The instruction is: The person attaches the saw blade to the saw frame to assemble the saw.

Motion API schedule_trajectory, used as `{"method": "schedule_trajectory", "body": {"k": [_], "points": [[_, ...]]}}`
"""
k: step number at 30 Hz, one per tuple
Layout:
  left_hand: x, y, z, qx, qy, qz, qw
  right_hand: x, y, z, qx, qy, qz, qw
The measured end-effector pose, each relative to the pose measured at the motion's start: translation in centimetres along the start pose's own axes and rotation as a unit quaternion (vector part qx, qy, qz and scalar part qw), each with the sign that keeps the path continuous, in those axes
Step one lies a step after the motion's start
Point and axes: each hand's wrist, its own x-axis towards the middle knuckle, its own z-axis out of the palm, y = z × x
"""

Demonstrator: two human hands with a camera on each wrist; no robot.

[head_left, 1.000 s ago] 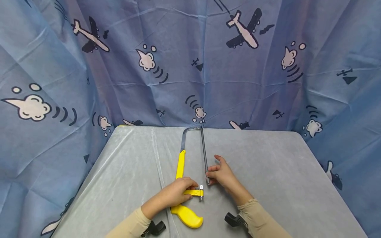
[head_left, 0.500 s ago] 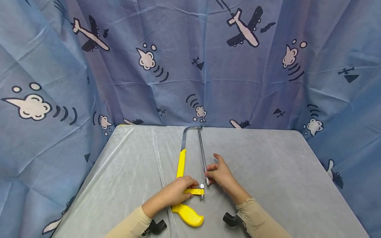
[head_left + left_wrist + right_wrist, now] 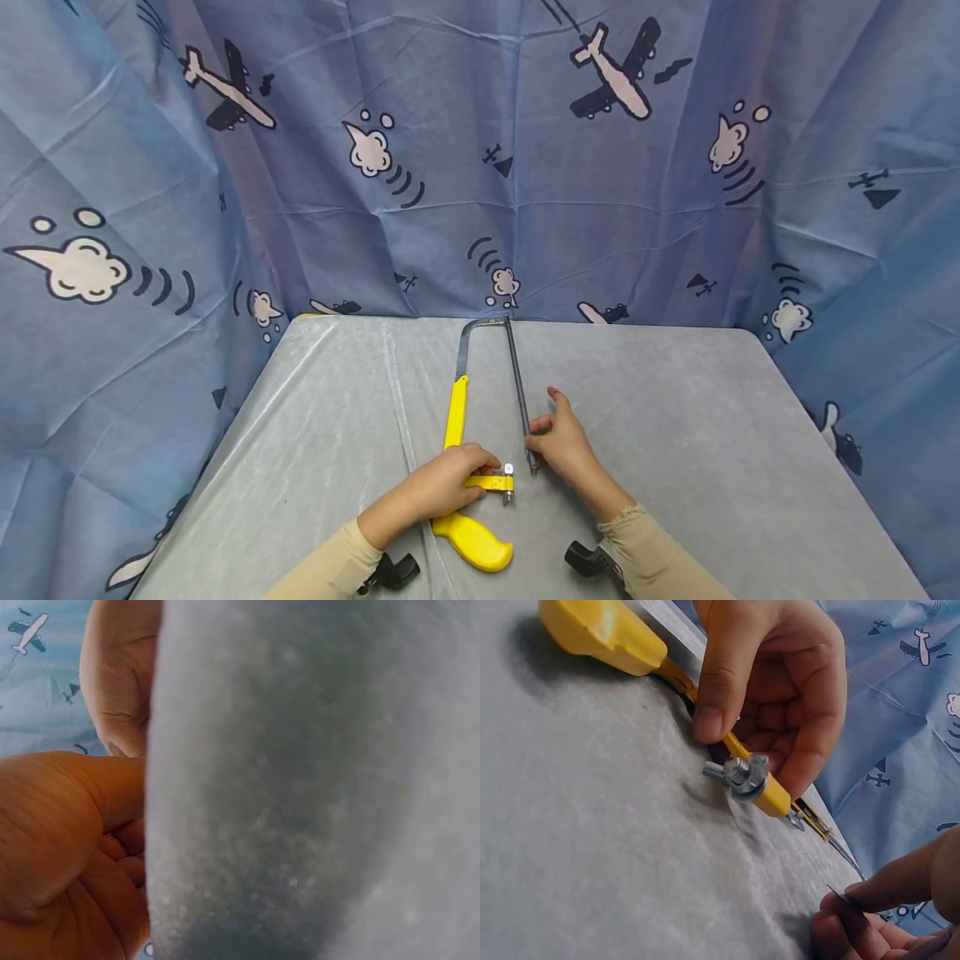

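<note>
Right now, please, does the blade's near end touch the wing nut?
No, the right hand pinches the blade near that end, which is apart from the wing nut.

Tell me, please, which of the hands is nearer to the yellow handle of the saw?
Left. The left hand grips the saw's yellow frame just beyond the yellow handle; the right hand is farther away, pinching the thin blade near its end.
</note>
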Motion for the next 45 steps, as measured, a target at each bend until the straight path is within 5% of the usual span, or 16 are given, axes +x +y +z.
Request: {"method": "schedule_trajectory", "body": {"k": [14,22,45], "points": [[0.0,0.1,0.0,0.005,0.003,0.009,0.9999,-0.2,-0.3,0.0,-0.118,0.044,-0.076,0.989],[0.0,0.1,0.2,0.008,0.009,0.015,0.9998,0.1,-0.3,-0.4,-0.168,0.062,-0.076,0.981],[0.0,0.1,0.2,0.000,0.003,0.001,1.0000,-0.2,0.1,-1.1,-0.140,0.065,-0.038,0.987]]}}
